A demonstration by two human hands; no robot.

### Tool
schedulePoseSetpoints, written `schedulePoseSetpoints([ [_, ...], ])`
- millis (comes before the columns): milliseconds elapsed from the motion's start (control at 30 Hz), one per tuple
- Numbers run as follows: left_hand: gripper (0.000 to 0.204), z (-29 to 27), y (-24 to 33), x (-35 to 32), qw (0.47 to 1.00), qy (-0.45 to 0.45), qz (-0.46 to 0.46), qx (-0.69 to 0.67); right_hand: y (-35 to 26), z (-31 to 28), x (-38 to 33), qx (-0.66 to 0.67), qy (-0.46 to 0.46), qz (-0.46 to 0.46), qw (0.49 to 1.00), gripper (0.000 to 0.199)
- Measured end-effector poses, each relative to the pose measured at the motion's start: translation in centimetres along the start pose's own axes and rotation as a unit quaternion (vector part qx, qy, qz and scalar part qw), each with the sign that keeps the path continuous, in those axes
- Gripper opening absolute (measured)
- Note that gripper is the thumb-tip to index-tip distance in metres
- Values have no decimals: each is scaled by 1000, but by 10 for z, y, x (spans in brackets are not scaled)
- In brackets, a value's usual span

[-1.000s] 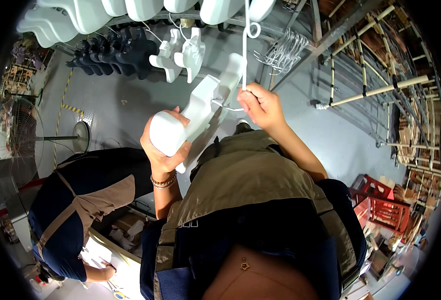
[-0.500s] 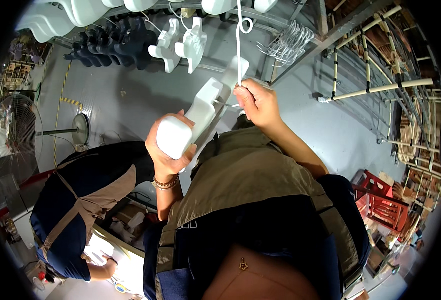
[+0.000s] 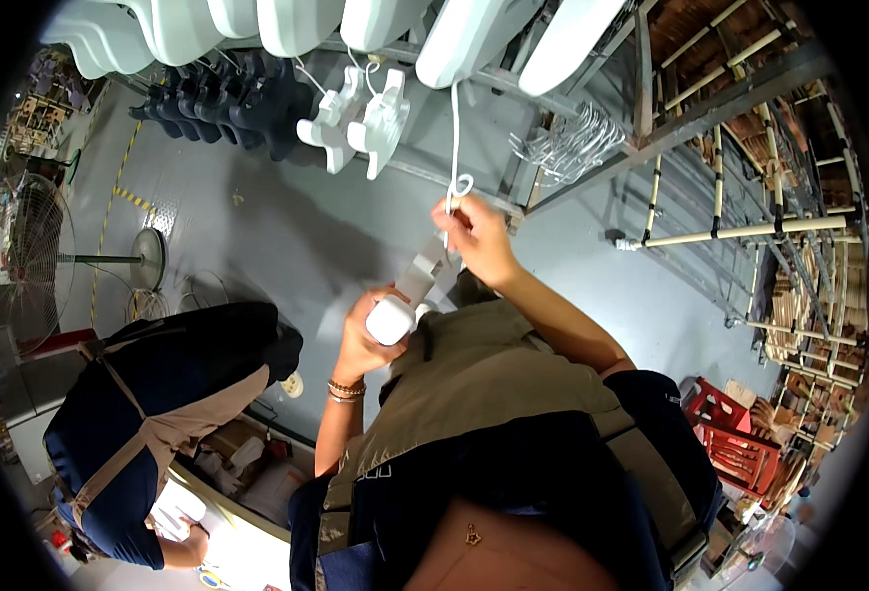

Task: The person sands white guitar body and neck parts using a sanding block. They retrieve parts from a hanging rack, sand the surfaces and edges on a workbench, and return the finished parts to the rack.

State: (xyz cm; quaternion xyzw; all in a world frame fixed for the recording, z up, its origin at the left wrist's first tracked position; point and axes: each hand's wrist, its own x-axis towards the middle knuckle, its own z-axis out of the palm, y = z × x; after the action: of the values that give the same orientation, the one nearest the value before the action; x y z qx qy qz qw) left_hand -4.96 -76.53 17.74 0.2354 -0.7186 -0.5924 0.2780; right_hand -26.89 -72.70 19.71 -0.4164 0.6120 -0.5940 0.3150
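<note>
In front of my waist, my left hand [image 3: 358,338] is wrapped round the near end of a glossy white guitar body [image 3: 392,320], seen edge-on. Its far end reaches up toward my right hand [image 3: 481,239]. Those fingers are closed on a white wire hook [image 3: 456,133] with a loop in it. The hook's long stem rises from my grip toward the hanging white bodies. Its lower end runs down to the held body, though my fingers partly hide the join.
Large white bodies [image 3: 380,22] hang overhead in a row, with smaller white [image 3: 380,123] and dark bodies [image 3: 267,103] beyond. Bare wire hooks [image 3: 577,143] hang by a metal frame. Pipe racks [image 3: 740,229] stand right. A co-worker [image 3: 129,424] bends at left near a floor fan [image 3: 26,261].
Both my hands have come lower and nearer my body, bringing the white body and hook along. More of the overhead white row now shows as the view shifts.
</note>
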Motion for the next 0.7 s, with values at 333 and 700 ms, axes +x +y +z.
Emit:
schedulePoseSetpoints([
  [333,41,29,-120,18,987,102,-92,86,133,14,63,-34,-55,106,992,13],
  [700,49,43,-157,129,976,169,-118,66,146,-10,169,-35,-4,48,998,12],
])
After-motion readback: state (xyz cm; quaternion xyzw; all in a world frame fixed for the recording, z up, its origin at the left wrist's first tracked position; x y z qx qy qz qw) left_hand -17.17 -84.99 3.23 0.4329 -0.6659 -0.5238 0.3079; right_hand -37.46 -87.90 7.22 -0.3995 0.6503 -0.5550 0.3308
